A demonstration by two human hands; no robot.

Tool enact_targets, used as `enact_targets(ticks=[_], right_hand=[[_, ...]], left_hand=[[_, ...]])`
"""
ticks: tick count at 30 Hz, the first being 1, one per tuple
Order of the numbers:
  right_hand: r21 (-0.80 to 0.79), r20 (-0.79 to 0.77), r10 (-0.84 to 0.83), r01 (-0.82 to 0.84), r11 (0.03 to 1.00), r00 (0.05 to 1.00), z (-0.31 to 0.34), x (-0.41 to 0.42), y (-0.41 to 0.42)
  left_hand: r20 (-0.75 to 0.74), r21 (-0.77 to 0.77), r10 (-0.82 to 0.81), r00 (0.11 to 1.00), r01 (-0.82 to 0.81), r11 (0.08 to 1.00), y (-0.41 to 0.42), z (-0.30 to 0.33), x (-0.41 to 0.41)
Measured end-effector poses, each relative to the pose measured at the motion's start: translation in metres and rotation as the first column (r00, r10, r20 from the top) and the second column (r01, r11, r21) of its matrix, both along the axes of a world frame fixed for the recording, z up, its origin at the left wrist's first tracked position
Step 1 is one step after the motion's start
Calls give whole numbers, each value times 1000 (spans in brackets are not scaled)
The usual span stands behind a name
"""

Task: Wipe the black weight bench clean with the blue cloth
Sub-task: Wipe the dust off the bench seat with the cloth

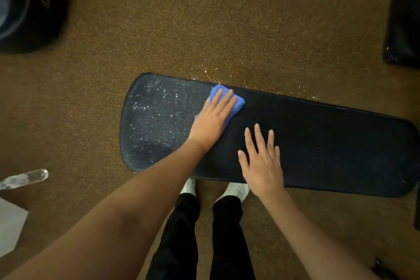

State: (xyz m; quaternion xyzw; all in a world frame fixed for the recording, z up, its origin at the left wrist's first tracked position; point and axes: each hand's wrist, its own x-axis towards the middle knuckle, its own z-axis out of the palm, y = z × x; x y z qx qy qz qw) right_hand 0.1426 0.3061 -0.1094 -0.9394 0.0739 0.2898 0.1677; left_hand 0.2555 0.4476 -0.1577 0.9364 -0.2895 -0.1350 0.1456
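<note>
The black weight bench [318, 143] lies across the view from centre-left to the right edge. Its left end is speckled with pale droplets; the part to the right of the cloth looks dark and even. A folded blue cloth [237, 101] sits near the bench's far edge, and my left hand [212, 118] presses flat on top of it, fingers together, covering most of it. My right hand [261, 161] rests flat on the bench near its front edge, fingers spread, holding nothing.
Brown speckled floor surrounds the bench, with pale specks beyond its far edge. A clear plastic bottle [25, 178] lies at the left. Dark equipment stands at top left [34, 7] and top right [404, 18]. My white shoes [236, 190] stand against the bench's front edge.
</note>
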Motion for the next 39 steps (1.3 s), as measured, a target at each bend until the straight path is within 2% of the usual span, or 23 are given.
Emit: enact_targets(ticks=[5, 9, 13, 15, 18, 22, 27, 29, 32, 33, 37, 39], right_hand=[[10, 12, -5, 5, 1000, 1000, 1, 1, -2], [25, 33, -22, 21, 999, 999, -1, -1, -2], [80, 92, -169, 162, 984, 981, -3, 0, 1], [95, 169, -209, 195, 976, 963, -3, 5, 6], [104, 262, -182, 160, 982, 948, -7, 23, 19], [53, 312, -146, 136, 989, 939, -20, 64, 50], [-61, 281, -205, 231, 971, 938, -31, 88, 84], [-64, 352, -114, 146, 987, 929, -33, 81, 84], [-100, 442, 146, -113, 989, 885, -41, 63, 62], [-110, 455, 166, -130, 985, 875, -42, 62, 54], [-72, 479, -43, 88, 993, 877, -45, 90, 49], [-52, 482, -96, 138, 989, 871, -46, 107, 63]], left_hand=[[-48, 0, 297, 954, -298, 955, -24, 11, 15], [-104, -84, 236, 966, -245, 966, -50, 14, -7], [-170, -162, 203, 964, -230, 960, -55, 20, -18], [-170, -209, 198, 965, -232, 950, -45, 26, -12], [-128, -236, 264, 956, -288, 928, -17, 36, -1], [-79, -221, 359, 930, -367, 903, 23, 39, 6], [-82, -171, 386, 919, -394, 903, 54, 32, 2], [-90, -166, 405, 910, -414, 895, 61, 32, 1], [-116, -161, 435, 893, -449, 879, 67, 33, 1], [-125, -157, 443, 888, -458, 875, 69, 33, 1], [-139, -147, 475, 869, -492, 858, 81, 33, 3], [-141, -162, 522, 841, -540, 826, 87, 34, 6]])
